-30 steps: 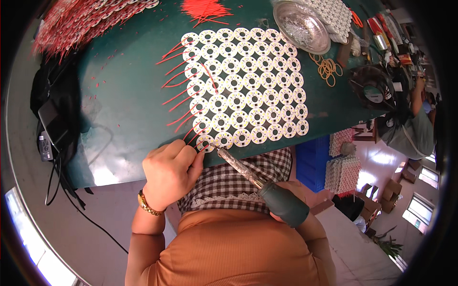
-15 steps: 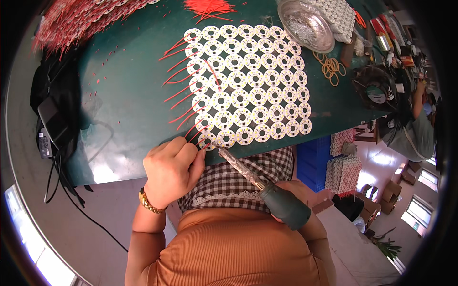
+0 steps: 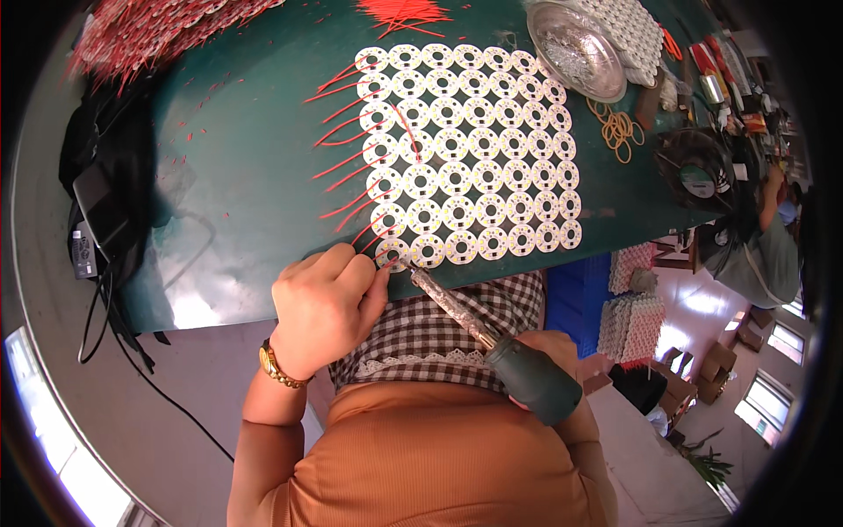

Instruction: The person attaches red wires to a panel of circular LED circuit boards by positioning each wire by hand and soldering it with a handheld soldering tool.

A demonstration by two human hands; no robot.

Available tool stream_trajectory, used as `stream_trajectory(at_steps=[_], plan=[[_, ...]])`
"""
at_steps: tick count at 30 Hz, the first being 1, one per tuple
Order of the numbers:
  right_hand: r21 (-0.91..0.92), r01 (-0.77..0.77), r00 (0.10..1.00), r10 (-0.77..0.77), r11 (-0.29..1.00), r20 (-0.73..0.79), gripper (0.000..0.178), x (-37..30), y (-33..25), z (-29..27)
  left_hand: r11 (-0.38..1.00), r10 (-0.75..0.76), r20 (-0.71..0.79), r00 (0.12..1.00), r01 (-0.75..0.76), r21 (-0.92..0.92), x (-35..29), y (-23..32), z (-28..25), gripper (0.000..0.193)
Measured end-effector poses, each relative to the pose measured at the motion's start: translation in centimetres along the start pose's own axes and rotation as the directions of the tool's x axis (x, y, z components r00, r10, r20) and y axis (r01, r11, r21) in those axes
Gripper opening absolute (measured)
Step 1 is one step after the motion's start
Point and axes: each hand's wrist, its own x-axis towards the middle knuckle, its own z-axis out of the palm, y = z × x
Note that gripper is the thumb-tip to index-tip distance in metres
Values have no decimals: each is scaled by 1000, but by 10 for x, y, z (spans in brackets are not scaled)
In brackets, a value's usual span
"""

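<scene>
A panel of round white LED boards (image 3: 448, 213), joined in rows, lies on the green table. Short red wires stick out leftward from the boards of its left column, and one loose red wire (image 3: 407, 130) lies across the second column. At the near left corner board, my left hand (image 3: 329, 294) is closed, thumb and finger pinching a red wire (image 3: 392, 263) against it. My right hand (image 3: 555, 350) grips the dark green handle of a soldering iron (image 3: 534, 379), partly hidden behind it. The iron's tip touches or nearly touches that same board beside my left fingertips.
Red wires (image 3: 404, 10) lie in a pile at the far edge, near stacked wired boards (image 3: 158, 39). A metal bowl (image 3: 606, 83), rubber bands (image 3: 622, 132) and a solder spool (image 3: 698, 180) are on the right. A blue crate (image 3: 580, 294) stands below; another person sits far right.
The whole view has shifted slightly, so the panel and table sit a little further right. Both hands keep their places at the corner board, wire and iron still held.
</scene>
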Motion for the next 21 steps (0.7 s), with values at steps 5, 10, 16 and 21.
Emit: stream_trajectory(at_steps=[5,10,16,21], plan=[[169,95,994,-83,981,-76,31,5,-1,9,1000,2,7,1000,-2,-2,0,-1,0,32],[27,-316,945,317,948,-76,15,3,-20,4,999,11,-26,1000,-12,-34,-5,-4,3,30],[155,-268,955,284,951,-87,32,-10,-8,7,982,-44,-319,947,-18,-190,-11,-3,-4,12],[383,-300,945,327,873,-5,44,-27,9,12,984,-34,-201,979,-3,-180,-3,13,-7,16]])
